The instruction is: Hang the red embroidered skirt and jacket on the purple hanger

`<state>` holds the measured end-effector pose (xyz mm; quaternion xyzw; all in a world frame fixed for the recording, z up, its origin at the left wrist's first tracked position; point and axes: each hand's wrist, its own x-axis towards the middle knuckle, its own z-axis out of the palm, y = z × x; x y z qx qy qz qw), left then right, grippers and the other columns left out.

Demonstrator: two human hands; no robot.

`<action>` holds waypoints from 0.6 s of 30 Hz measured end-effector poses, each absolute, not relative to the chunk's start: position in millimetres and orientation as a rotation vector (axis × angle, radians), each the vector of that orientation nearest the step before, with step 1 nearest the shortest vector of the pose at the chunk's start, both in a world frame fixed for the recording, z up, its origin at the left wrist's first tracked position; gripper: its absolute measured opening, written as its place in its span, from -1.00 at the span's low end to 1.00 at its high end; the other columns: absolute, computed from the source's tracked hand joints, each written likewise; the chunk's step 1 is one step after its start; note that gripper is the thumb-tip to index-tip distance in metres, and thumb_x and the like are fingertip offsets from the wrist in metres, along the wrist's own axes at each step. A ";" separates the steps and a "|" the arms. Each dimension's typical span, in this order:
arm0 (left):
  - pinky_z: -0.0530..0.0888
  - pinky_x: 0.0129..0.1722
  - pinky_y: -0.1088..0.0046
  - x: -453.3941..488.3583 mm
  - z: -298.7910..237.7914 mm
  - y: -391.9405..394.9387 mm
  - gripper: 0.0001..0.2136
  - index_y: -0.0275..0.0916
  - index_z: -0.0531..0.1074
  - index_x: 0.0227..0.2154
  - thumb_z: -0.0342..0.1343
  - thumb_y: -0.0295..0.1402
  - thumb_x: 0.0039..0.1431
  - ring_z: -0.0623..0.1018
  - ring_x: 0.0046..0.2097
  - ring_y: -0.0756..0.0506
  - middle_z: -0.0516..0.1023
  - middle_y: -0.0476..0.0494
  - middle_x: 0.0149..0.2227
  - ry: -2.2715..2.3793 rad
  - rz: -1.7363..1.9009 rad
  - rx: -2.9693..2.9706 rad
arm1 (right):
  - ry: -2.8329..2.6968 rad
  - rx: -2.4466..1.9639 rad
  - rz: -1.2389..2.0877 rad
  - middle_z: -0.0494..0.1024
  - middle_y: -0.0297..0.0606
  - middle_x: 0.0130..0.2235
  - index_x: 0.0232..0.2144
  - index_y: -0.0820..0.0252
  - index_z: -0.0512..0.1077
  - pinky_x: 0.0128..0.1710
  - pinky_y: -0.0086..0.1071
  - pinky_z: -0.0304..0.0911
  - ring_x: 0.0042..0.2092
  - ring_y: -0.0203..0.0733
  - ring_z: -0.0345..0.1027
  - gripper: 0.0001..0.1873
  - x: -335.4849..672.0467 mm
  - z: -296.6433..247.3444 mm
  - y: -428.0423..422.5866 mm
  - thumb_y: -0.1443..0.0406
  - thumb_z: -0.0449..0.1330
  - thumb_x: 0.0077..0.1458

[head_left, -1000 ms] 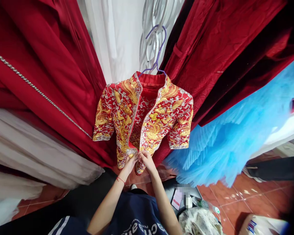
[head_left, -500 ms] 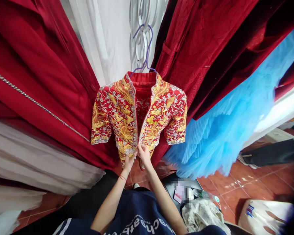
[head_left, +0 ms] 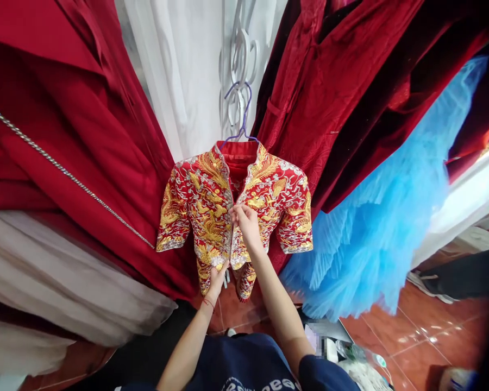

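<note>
A red short-sleeved jacket [head_left: 207, 212] with gold and silver embroidery and a stand collar hangs in front of me on a purple hanger [head_left: 244, 127]. My left hand [head_left: 217, 281] pinches its bottom hem beside the front opening. Higher up, at mid-chest, my right hand [head_left: 246, 220] is closed on the zipper pull, which the fingers mostly hide. Below that hand the front edges meet along the zipper [head_left: 231, 244]; above it they spread apart, showing the red lining.
Red gowns [head_left: 77, 108] hang at left, one with a silver chain trim [head_left: 71, 176]; pale tulle [head_left: 65, 277] lies below them. At right hang dark red dresses [head_left: 297, 103] and a blue tulle dress [head_left: 375, 228]. White chain links [head_left: 241, 60] bear the hanger. Another person's leg [head_left: 460, 274] shows at far right.
My right hand has moved up the jacket front, and the edges below it have come together. My left hand stays at the hem. The jacket sits lower in view.
</note>
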<state>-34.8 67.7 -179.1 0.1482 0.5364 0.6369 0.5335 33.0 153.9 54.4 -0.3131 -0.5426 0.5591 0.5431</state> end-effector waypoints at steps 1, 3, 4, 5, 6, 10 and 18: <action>0.52 -0.15 0.41 -35.6 -179.9 69.0 -0.80 -0.26 0.54 -0.44 0.39 -0.32 -0.13 0.63 -0.15 -0.15 0.65 -0.15 -0.39 1.301 1.548 0.358 | -1.288 -0.723 1.318 0.31 -0.45 -0.62 -0.52 0.22 0.42 -0.60 -0.50 -0.02 -0.60 -0.42 0.09 -0.75 31.0 62.6 158.7 0.17 0.12 0.07; 0.50 -0.10 0.41 -37.3 -181.9 71.2 -0.81 -0.25 0.55 -0.42 0.39 -0.35 -0.13 0.63 -0.13 -0.13 0.66 -0.15 -0.33 1.337 1.603 0.368 | -1.286 -0.688 1.309 0.31 -0.45 -0.62 -0.53 0.22 0.41 -0.60 -0.50 -0.02 -0.60 -0.42 0.08 -0.75 27.3 77.7 167.6 0.18 0.13 0.06; 0.49 -0.08 0.42 -38.2 -183.2 72.1 -0.81 -0.24 0.55 -0.40 0.39 -0.36 -0.13 0.63 -0.12 -0.12 0.66 -0.15 -0.31 1.348 1.624 0.374 | -1.286 -0.674 1.303 0.30 -0.45 -0.62 -0.53 0.22 0.41 -0.60 -0.49 -0.02 -0.61 -0.42 0.07 -0.75 25.7 85.0 171.5 0.18 0.13 0.06; 0.48 -0.06 0.43 -39.1 -184.6 73.1 -0.81 -0.23 0.56 -0.39 0.39 -0.38 -0.12 0.63 -0.11 -0.12 0.67 -0.16 -0.29 1.356 1.642 0.379 | -1.288 -0.663 1.290 0.30 -0.45 -0.63 -0.53 0.23 0.41 -0.60 -0.49 -0.02 -0.61 -0.42 0.07 -0.75 24.3 92.2 175.1 0.19 0.13 0.06; 0.48 -0.04 0.43 -40.0 -186.3 74.1 -0.81 -0.23 0.56 -0.38 0.39 -0.38 -0.12 0.62 -0.10 -0.12 0.67 -0.16 -0.27 1.361 1.656 0.385 | -1.292 -0.652 1.272 0.30 -0.45 -0.63 -0.53 0.23 0.42 -0.59 -0.49 -0.01 -0.61 -0.42 0.06 -0.75 23.0 99.2 178.4 0.19 0.12 0.07; 0.46 0.03 0.35 -42.7 -197.1 80.2 -0.81 -0.21 0.57 -0.39 0.39 -0.34 -0.11 0.62 -0.06 -0.16 0.67 -0.19 -0.25 1.367 1.669 0.425 | -1.304 -0.608 1.218 0.30 -0.45 -0.62 -0.51 0.23 0.42 -0.57 -0.48 0.01 -0.60 -0.42 0.06 -0.74 19.2 122.3 188.7 0.18 0.12 0.10; 0.47 0.07 0.25 -40.0 -190.6 81.4 -0.56 -0.17 0.53 -0.37 0.38 0.03 -0.28 0.56 0.06 -0.28 0.64 -0.25 -0.17 1.406 1.506 0.523 | -1.537 -0.659 1.121 0.37 -0.43 -0.60 -0.46 0.16 0.35 -0.56 -0.44 0.08 -0.60 -0.35 0.17 -0.64 31.0 125.8 195.5 0.01 0.08 0.16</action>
